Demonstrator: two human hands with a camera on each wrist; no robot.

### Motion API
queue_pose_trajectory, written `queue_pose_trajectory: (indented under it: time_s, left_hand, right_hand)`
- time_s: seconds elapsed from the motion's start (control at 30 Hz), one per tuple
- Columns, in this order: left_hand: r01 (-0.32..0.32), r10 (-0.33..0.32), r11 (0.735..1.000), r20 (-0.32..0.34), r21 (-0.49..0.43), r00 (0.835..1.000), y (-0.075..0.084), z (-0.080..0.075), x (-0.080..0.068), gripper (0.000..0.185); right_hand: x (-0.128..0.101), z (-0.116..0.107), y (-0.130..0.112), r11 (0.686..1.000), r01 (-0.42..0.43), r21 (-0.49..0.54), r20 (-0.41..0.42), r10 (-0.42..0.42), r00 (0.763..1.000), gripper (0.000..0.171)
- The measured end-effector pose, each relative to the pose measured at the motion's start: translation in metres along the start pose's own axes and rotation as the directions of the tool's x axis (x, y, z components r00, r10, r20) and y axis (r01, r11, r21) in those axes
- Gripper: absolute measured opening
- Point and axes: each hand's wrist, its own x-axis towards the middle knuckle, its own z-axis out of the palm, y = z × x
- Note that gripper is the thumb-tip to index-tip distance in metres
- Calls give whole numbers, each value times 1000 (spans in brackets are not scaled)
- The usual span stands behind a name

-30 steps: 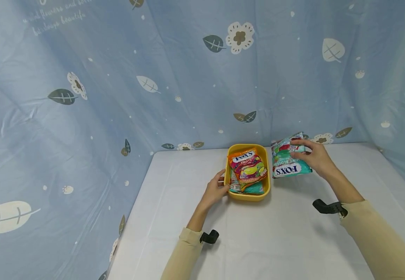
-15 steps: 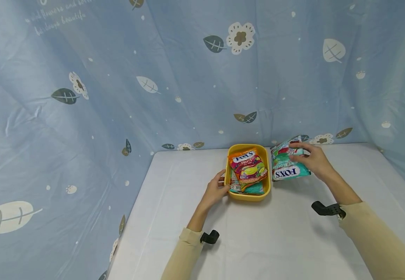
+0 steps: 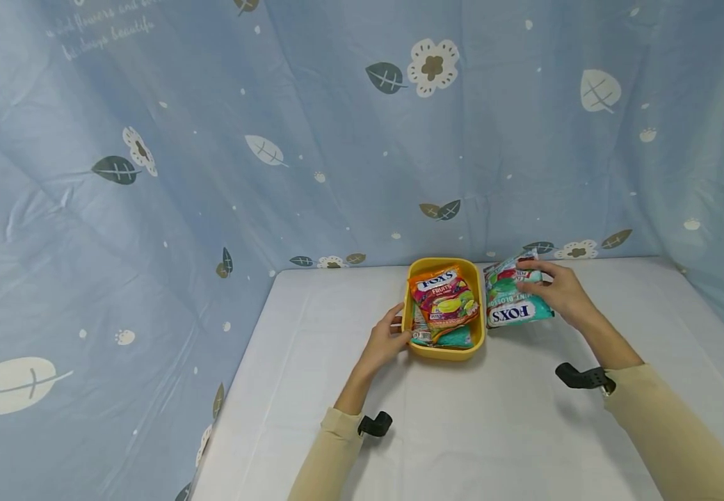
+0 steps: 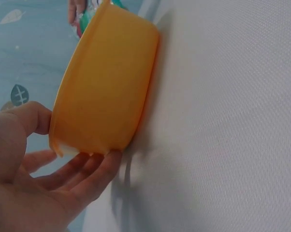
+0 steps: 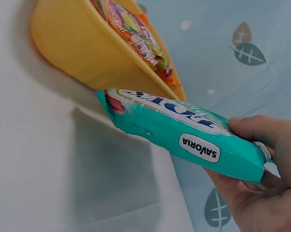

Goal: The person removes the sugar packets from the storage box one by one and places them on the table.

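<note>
My right hand (image 3: pixel 567 292) pinches a teal FOX'S candy bag (image 3: pixel 510 296) by its right edge, close beside a yellow plastic tub (image 3: pixel 443 353). In the right wrist view the bag (image 5: pixel 184 130) is tilted over the table, its shadow falling below. My left hand (image 3: pixel 383 341) holds the tub's left side. In the left wrist view its thumb is at the rim and its fingers lie against the tub's wall (image 4: pixel 107 87). An orange FOX'S fruits candy bag (image 3: pixel 443 299) lies in the tub, over a teal bag (image 3: pixel 455 339) that is partly hidden.
A white-covered table (image 3: pixel 462 431) carries the tub near its back edge. Behind it hangs a blue curtain (image 3: pixel 336 125) with leaves and flowers. Each wrist wears a black camera mount, one on the left (image 3: pixel 375 424) and one on the right (image 3: pixel 581 376).
My right hand has lowered the teal candy bag slightly, bringing it a little nearer the table's front. The left hand and the tub have stayed in place.
</note>
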Motion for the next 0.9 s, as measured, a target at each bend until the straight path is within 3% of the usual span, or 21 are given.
queue_pose_trajectory:
  time_s: [0.9]
  left_hand:
    - [-30,30,1000,5,2,1000,-4,3,0,66]
  right_hand:
    - [0,7,12,1000,15,-20,21,-15,1000,52]
